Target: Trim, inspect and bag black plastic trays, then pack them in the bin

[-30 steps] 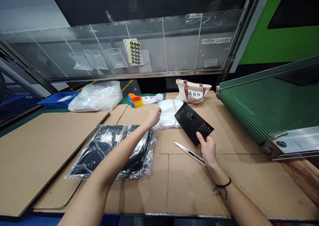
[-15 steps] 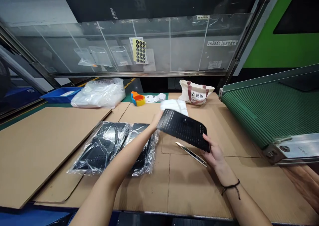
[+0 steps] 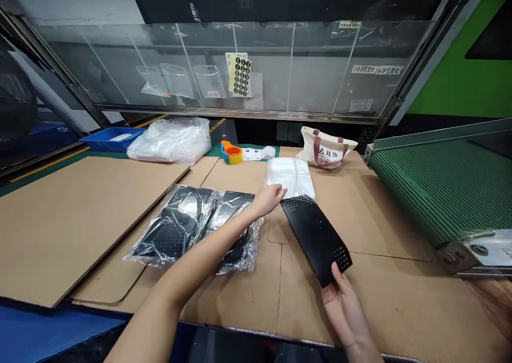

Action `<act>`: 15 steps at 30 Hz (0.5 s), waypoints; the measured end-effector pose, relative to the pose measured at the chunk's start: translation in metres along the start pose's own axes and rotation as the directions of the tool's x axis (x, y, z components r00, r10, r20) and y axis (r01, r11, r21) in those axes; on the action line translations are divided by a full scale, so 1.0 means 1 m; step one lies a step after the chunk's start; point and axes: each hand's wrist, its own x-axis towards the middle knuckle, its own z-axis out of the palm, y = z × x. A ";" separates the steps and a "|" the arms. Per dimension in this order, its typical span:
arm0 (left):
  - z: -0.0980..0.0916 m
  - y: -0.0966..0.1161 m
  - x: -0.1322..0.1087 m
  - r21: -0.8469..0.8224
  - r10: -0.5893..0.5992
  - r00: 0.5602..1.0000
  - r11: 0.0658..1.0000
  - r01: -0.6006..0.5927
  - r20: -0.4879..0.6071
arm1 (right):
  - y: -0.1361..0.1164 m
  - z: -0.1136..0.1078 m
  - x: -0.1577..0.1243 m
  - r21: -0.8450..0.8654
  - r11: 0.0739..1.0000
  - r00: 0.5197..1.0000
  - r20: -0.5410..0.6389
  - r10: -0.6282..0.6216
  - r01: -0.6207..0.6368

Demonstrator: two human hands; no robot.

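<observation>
My right hand [image 3: 344, 309] grips the lower end of a black perforated metal panel [image 3: 316, 240], which slants away from me over the cardboard. My left hand [image 3: 268, 201] is open, its fingertips close to the panel's far corner and beside a stack of clear-white plastic bags [image 3: 290, 176]. I cannot tell whether they touch the panel. Under my left forearm lie black parts in clear plastic wrap [image 3: 192, 224]. The white-handled utility knife does not show; the panel may cover it.
Cardboard sheets [image 3: 80, 219] cover the bench. A green conveyor belt [image 3: 444, 192] runs along the right. At the back stand a canvas tote bag [image 3: 326, 148], a tape dispenser [image 3: 231, 153], a label strip [image 3: 258, 153], a bagged white bundle [image 3: 172, 142] and a blue tray [image 3: 112, 139].
The panel has swung round, its long side now pointing away from me, and sits lower and nearer. My left hand has moved right and further out. The knife has gone from view.
</observation>
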 end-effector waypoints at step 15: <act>0.007 0.039 -0.060 0.444 0.228 0.974 0.872 -0.207 0.005 | 0.026 0.025 -0.021 -0.007 0.999 0.997 -0.063 0.037 -0.038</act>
